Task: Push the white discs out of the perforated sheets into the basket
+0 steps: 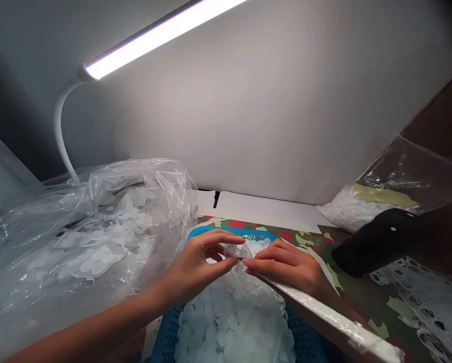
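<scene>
Translucent round discs (233, 250), pinched betw. L fingers (220, 238) & R fingers (267, 257), pile (229, 322) in blue basket (165, 338)

This is looking like a cramped craft corner in a home: a gooseneck LED lamp (146, 45) is shining against a plain white wall (248, 111), a bulging clear plastic bag (165, 186) of white discs (93, 262) is slumping beside a blue plastic basket (165, 338), and a green-and-red patterned sheet (365, 297) is lying alongside.
</scene>
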`<move>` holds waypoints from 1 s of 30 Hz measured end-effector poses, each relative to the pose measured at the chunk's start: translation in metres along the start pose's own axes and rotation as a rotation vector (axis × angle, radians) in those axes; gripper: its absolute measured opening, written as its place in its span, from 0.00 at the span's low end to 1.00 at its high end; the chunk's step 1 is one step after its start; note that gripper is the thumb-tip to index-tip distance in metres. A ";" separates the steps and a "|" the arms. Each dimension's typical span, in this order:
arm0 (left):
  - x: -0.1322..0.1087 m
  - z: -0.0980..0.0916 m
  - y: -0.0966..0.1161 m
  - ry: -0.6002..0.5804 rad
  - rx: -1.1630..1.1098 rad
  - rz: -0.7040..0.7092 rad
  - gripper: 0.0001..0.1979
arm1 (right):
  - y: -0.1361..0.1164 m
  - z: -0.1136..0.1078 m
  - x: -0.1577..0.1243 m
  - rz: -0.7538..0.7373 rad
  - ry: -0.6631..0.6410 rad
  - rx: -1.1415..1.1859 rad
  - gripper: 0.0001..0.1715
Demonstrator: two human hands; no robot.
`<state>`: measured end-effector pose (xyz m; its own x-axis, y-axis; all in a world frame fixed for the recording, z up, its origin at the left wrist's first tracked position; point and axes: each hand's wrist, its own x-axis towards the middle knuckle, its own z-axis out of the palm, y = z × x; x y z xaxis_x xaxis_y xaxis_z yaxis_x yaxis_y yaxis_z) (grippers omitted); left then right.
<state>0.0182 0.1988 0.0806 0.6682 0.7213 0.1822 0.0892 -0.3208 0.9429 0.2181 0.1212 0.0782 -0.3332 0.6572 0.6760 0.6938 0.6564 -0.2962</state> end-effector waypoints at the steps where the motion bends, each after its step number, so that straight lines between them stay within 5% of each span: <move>1: 0.000 0.000 0.000 -0.004 0.007 0.014 0.12 | 0.002 0.002 -0.001 -0.008 0.017 -0.010 0.11; 18: -0.005 0.008 -0.001 -0.052 0.220 0.261 0.16 | -0.004 0.006 0.000 -0.136 -0.029 -0.250 0.10; 30: -0.002 0.002 -0.002 -0.156 -0.019 0.046 0.18 | -0.007 0.000 0.001 -0.398 -0.063 -0.354 0.07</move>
<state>0.0181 0.1963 0.0775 0.7781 0.6015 0.1812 0.0431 -0.3389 0.9398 0.2130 0.1169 0.0814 -0.6447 0.4112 0.6444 0.6752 0.7016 0.2278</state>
